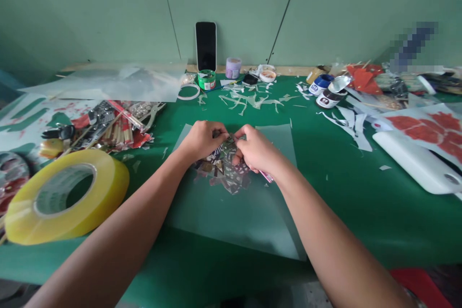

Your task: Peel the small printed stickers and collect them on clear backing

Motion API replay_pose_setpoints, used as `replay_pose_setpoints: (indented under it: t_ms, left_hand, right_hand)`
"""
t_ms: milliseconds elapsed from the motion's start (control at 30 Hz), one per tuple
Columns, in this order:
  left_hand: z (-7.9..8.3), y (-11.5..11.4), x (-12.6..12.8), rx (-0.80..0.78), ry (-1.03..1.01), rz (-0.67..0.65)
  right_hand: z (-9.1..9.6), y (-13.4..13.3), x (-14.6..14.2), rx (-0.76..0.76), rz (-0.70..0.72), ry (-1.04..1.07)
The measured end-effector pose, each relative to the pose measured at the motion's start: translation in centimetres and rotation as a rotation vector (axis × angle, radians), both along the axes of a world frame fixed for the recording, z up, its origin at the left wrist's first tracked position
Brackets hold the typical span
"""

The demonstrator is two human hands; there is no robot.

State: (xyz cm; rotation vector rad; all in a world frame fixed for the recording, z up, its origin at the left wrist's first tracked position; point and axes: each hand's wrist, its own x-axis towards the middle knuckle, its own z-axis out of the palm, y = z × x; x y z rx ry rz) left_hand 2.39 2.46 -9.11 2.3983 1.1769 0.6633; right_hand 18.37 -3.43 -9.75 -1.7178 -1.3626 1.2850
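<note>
At the middle of the table my left hand (205,138) and my right hand (260,149) meet, thumbs and fingers pinched at the far end of a patterned plastic cutout (236,173). The cutout is see-through, with dark and pale patches and a jagged near edge. From under my right palm sticks the end of a thin pink and white stick-like tool (267,176); the rest of it is hidden. Beneath both hands lies a translucent sheet (231,221) on the green table cover (342,226). My fingertips partly hide the spot where they touch.
A large yellow tape roll (111,183) lies at left, near a heap of sticks and pliers (153,116). Paint jars (327,98) and a white cutter-like object (415,163) are at right. Plastic scraps (249,102) and a propped phone (206,47) stand farther back.
</note>
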Motion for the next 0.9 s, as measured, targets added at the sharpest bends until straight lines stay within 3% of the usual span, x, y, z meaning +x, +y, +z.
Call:
replay_pose_setpoints:
  t_ms: [367, 533, 667, 900]
  left_hand:
    - [0.1, 0.3, 0.0, -0.008, -0.016, -0.01]
    - [0.2, 0.3, 0.2, -0.053, -0.037, 0.033]
    - [0.2, 0.2, 0.2, -0.056, -0.055, 0.043]
    - [0.2, 0.2, -0.2, -0.066, -0.138, -0.022]
  right_hand:
    - [1.0, -0.1, -0.8, 0.015, -0.08, -0.047]
    - [1.8, 0.1, -0.5, 0.041, -0.183, 0.109]
    - [1.8, 0.1, -0.5, 0.01, -0.154, 0.18]
    - [1.2, 0.2, 0.5, 0.428, -0.104, -0.233]
